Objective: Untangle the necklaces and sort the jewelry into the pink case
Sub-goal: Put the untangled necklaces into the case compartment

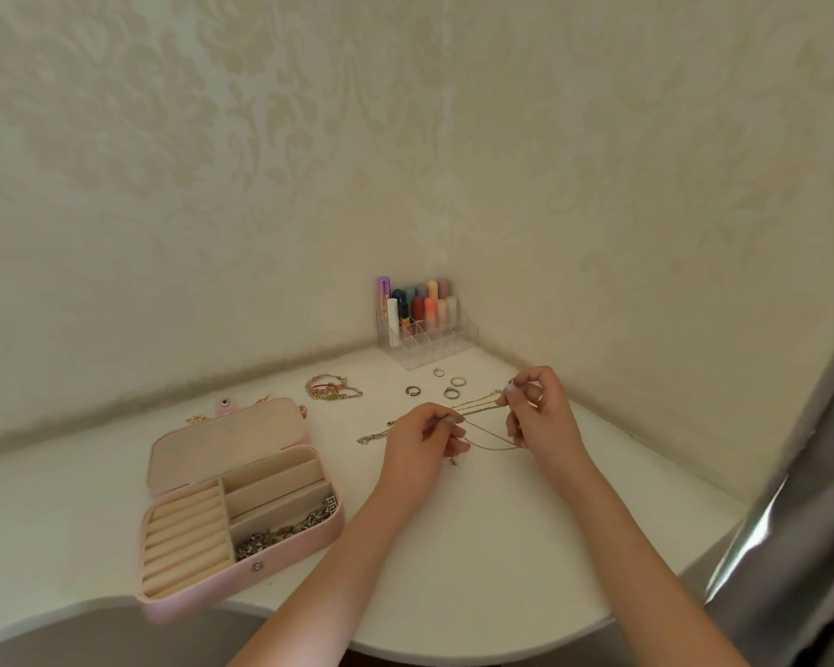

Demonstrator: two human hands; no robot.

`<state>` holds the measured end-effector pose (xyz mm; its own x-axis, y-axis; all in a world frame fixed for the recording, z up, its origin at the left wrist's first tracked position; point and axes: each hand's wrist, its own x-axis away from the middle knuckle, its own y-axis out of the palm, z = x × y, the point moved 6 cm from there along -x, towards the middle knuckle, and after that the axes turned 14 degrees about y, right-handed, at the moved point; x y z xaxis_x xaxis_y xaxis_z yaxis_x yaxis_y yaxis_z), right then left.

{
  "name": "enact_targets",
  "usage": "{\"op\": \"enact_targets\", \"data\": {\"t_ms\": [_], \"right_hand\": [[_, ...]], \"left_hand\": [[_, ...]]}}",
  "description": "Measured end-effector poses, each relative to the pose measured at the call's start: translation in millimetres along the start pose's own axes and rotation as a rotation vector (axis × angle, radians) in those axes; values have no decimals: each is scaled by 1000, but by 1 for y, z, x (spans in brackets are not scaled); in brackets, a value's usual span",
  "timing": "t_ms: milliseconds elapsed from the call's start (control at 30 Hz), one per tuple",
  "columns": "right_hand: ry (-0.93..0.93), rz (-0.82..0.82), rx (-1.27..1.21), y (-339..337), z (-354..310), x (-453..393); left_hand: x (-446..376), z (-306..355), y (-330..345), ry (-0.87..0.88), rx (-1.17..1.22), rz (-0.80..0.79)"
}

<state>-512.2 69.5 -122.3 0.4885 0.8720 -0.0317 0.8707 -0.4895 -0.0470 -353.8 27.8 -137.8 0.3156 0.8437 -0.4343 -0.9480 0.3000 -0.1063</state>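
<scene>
Thin gold necklace chains (482,407) stretch between my two hands above the white table (477,546). My left hand (422,438) pinches them at one end and my right hand (538,409) pinches them at the other. A loop sags below, and a loose end (374,434) trails left on the table. The pink case (242,503) lies open at the left, with a silver chain (285,529) in its front compartment. Several rings (446,385) and a heap of bracelets (331,388) lie behind my hands.
A clear organiser (422,324) full of coloured tubes stands in the corner by the wall. Small gold pieces (196,418) lie behind the case. The table's curved front edge runs below my forearms. A grey curtain (800,546) hangs at the right.
</scene>
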Motion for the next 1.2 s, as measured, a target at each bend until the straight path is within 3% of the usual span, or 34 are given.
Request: {"op": "enact_targets", "data": {"t_ms": [100, 300, 433, 833, 1067, 1200], "right_hand": [[3, -64, -8, 7, 0, 3], [81, -318, -150, 55, -6, 16], [81, -425, -177, 86, -15, 25], [-34, -929, 169, 173, -86, 46], [-119, -1066, 278, 202, -100, 71], [-144, -1077, 247, 208, -97, 83]], "left_hand": [[3, 9, -15, 11, -35, 39], [1, 41, -53, 71, -263, -29], [7, 59, -89, 54, -264, 19], [67, 82, -157, -3, -316, 144], [97, 69, -174, -82, -475, 128], [103, 75, -170, -58, -623, 34]]}}
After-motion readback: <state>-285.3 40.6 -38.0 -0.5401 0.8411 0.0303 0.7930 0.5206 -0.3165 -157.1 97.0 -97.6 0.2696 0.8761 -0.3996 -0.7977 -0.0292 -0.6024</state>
